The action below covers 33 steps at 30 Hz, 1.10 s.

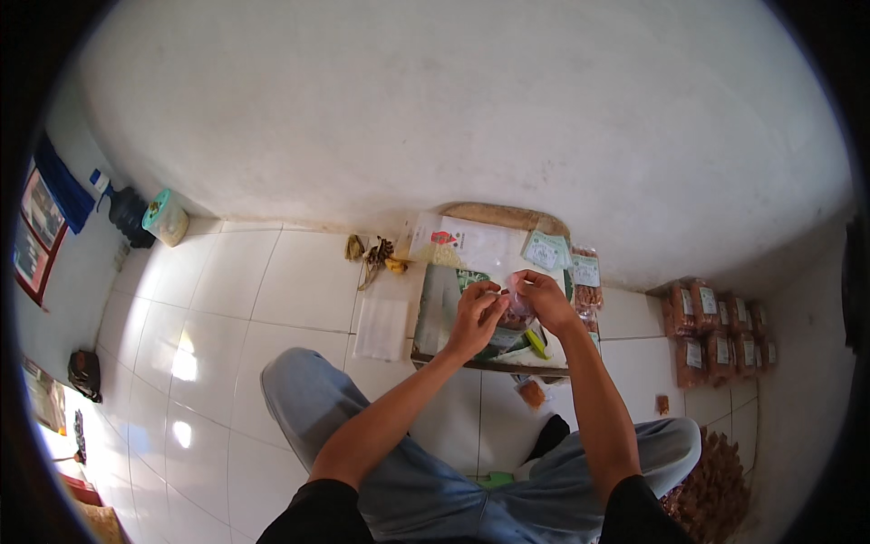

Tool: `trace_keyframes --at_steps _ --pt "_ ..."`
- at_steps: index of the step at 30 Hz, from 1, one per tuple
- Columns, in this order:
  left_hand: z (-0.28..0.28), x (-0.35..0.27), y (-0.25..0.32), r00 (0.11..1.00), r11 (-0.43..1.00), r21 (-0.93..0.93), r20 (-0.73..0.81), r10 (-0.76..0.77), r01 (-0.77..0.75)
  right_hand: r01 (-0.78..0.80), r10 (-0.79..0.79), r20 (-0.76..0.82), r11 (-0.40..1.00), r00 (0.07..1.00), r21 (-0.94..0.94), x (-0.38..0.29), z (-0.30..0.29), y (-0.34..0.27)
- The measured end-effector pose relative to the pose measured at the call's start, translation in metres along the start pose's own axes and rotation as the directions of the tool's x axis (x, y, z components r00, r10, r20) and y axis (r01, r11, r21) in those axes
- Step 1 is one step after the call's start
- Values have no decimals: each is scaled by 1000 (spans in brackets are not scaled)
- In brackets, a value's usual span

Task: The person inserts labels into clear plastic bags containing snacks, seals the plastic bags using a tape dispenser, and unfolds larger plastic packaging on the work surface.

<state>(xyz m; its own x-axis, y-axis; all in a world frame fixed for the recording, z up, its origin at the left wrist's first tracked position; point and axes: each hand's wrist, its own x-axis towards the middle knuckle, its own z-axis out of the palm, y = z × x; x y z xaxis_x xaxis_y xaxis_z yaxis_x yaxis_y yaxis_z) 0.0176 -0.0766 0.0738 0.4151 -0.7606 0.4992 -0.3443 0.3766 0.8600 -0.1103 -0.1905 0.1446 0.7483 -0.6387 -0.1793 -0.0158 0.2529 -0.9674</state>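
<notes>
My right hand (544,299) pinches the gathered top of a clear plastic bag (520,318) with reddish-brown contents. The fingertips of my left hand (478,316) meet the same bag's upper edge from the other side. Beneath both hands is a low table (435,309) with a dark front edge. A yellow-green object (537,343), its kind unclear, lies just below the bag. Printed labels (544,250) are fanned out beyond my right hand. Farther back on the table lies a white printed plastic sheet or sack (476,241).
Filled, labelled packs (586,272) lie at the table's right; several more (720,326) stand by the right wall. Flat clear plastic bags (382,330) and bananas (394,264) lie on the left. An orange-brown packet (531,393) sits before the table, a brown heap (714,476) beyond my right knee.
</notes>
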Motion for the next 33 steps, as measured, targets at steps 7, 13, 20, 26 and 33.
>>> trace_keyframes --at_steps 7,13,20,26,33 --pt "6 1 -4 998 999 0 31 -53 53 126 -288 -228 833 930 -539 -5 5 11" --pt "1 2 -15 1000 999 38 -6 14 -14 338 -459 -96 765 883 -548 -35 -1 23" --pt "6 9 -17 1000 999 -39 23 18 -17 239 -294 -172 929 940 -281 -33 -11 44" --pt "-2 13 18 992 950 -297 -54 -116 95 238 -265 -245 962 933 -135 -37 -6 45" --pt "-30 32 22 900 883 -231 267 -345 408 247 -282 -211 952 936 -178 -36 -9 41"
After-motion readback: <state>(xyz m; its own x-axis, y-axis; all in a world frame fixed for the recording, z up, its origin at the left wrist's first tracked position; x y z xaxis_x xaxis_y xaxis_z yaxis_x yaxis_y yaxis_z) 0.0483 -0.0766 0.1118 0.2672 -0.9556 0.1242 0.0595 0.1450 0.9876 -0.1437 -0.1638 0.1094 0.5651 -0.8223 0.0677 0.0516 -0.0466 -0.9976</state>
